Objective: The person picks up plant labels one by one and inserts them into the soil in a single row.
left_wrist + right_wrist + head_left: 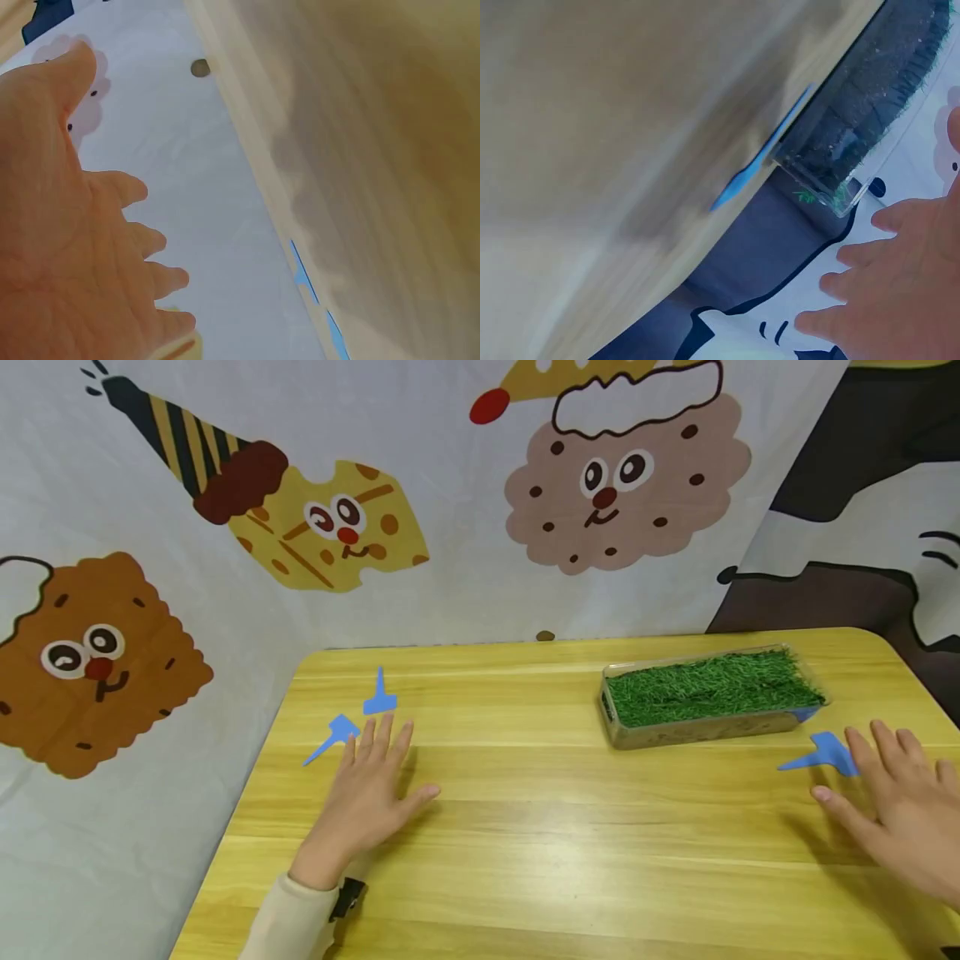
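My left hand [371, 802] is held over the left of the table, fingers spread and straight, with nothing in it. Just beyond its fingertips lie two blue T-shaped plant labels, one upright in view [381, 702] and one slanted [343, 728]. At the right, my right hand [903, 810] hovers with its fingers extended, also holding nothing. A third blue plant label [828, 753] lies by its index finger, stem pointing left. Behind that label stands a clear plastic box [675, 737] filled with green grass [705, 687]; a blue patch [806, 713] shows at its right corner.
The yellow wood-grain table [525, 843] has its far edge close to a white cloth [450, 610] printed with cartoon biscuits. In the right wrist view, dark material [855, 112] shows through the wall of the box, near the table edge.
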A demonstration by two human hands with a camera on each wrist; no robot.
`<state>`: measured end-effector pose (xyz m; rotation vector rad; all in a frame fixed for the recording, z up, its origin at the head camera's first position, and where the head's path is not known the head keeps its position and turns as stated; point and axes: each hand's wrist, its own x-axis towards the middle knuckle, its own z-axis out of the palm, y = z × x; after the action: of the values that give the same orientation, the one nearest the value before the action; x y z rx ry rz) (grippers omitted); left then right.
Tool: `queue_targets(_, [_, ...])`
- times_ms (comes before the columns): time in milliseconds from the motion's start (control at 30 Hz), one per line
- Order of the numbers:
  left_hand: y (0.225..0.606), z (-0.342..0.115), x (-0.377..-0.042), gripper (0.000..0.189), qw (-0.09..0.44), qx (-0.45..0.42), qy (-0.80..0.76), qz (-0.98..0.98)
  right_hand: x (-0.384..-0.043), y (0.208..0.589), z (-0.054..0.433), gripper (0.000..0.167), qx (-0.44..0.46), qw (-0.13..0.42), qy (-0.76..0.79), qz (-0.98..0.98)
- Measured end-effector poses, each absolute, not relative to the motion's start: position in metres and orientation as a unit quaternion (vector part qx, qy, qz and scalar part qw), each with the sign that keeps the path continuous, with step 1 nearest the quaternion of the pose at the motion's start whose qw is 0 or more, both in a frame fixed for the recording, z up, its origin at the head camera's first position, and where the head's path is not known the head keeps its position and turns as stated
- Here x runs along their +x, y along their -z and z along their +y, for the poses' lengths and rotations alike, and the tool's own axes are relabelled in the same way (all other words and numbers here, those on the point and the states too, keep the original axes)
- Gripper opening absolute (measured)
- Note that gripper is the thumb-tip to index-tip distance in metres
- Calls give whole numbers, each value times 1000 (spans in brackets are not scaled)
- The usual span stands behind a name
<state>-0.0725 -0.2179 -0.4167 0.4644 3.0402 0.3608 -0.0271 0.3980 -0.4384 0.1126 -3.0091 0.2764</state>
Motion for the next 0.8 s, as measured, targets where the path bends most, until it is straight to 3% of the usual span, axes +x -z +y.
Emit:
queue_targets(467, [408,-171,-97,88,10,222,-179,958,-63,406,392,81,-47,45,-171,-983])
queue_targets(800, [405,-136,-111,77,-6,261,-223,939,-87,399,383,76,-87,67,-186,-976])
